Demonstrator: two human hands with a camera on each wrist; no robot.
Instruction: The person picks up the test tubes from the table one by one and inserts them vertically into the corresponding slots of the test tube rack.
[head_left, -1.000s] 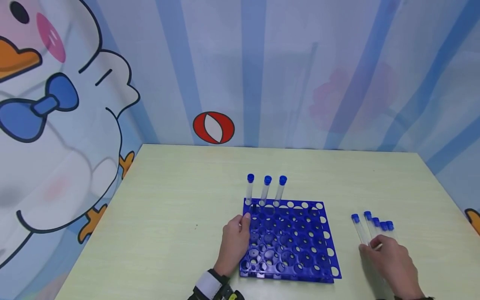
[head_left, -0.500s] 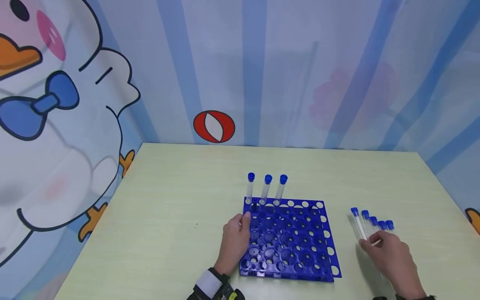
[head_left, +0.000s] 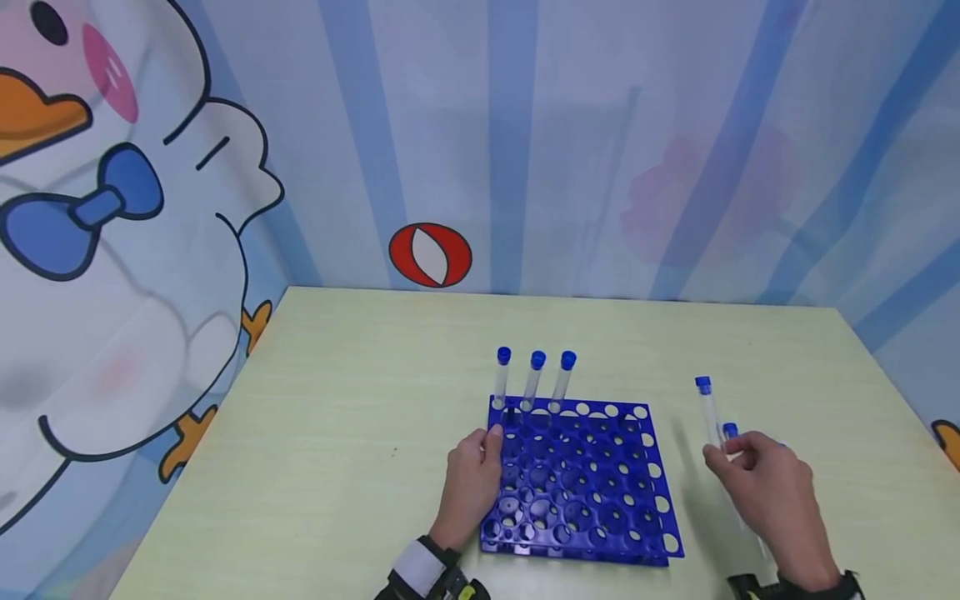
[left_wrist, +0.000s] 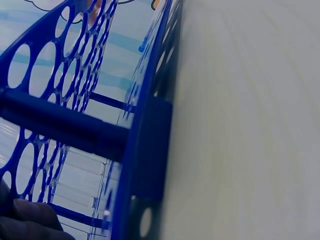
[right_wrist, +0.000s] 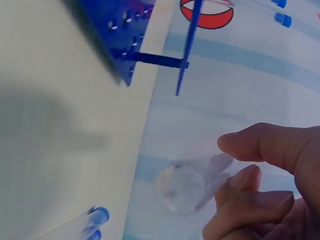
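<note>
A blue test tube rack (head_left: pixel 577 483) stands on the table, its top plate full of round holes. My left hand (head_left: pixel 468 487) grips its left edge; in the left wrist view the fingertips (left_wrist: pixel 37 215) show at the perforated top plate. Three clear test tubes with blue caps (head_left: pixel 532 383) stand in the back row, at its left end. To the right of the rack, my right hand (head_left: pixel 772 492) pinches another blue-capped test tube (head_left: pixel 708 412) between thumb and fingers, cap upward. Its rounded bottom end looks blurred in the right wrist view.
More blue-capped test tubes (right_wrist: pixel 82 227) lie on the table (head_left: pixel 360 375) under and behind the right hand, mostly hidden by it in the head view. A backdrop (head_left: pixel 570 150) with cartoon prints rises at the table's far edge.
The right hand has lifted one test tube from the group on the table, bringing it up and slightly left. The left hand and the rack have stayed in place.
</note>
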